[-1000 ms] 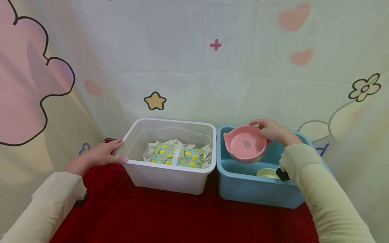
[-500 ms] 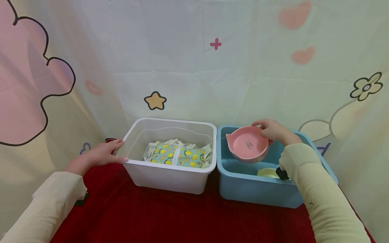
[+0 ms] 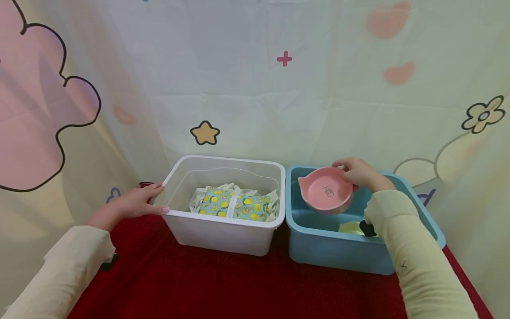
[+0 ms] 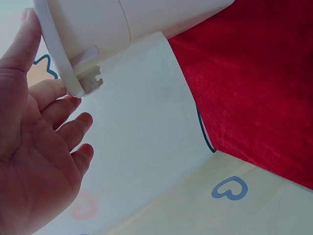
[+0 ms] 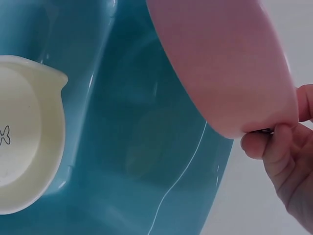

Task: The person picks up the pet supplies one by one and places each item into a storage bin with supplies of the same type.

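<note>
My right hand (image 3: pixel 360 173) pinches the rim of a pink bowl (image 3: pixel 324 190), which has a pointed ear and a small fish drawing inside. The bowl is tilted over the blue bin (image 3: pixel 334 248), its inside facing me. Lower in that bin lies a pale yellow bowl (image 5: pixel 51 147) with a similar pointed tip, partly hidden by the bin's front wall in the head view. My left hand (image 3: pixel 133 204) rests at the near left corner of the white bin (image 3: pixel 223 237), thumb on the front rim and the other fingers loosely bent (image 4: pixel 80 125).
A lemon-print fabric bundle (image 3: pixel 217 201) with a white band lies in the white bin. Both bins stand side by side on a dark red cloth (image 3: pixel 223 288). Behind them hangs a printed curtain (image 3: pixel 247 88). A small dark red object (image 3: pixel 145 184) shows behind my left hand.
The pink bowl has moved slightly to the right in my right hand, and my right forearm has shifted a little left. My left hand stays at the white bin's corner.
</note>
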